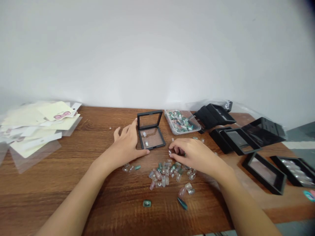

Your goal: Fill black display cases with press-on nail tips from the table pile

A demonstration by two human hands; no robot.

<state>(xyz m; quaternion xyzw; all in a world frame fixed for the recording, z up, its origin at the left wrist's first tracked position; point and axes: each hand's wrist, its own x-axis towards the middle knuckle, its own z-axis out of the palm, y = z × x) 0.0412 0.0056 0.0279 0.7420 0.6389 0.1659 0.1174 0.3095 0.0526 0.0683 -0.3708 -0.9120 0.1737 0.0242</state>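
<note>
From the head view, the left hand [125, 144] lies open, its fingertips against a black-framed clear case [150, 137], seemingly steadying it, lid propped up; the right hand [194, 154] pinches a glossy piece [170, 152] just above a loose heap of similar pieces [164, 175] on the wooden table [61, 196].

Bright, even light, faint soft shadows, mild blur, fisheye bow at the edges
</note>
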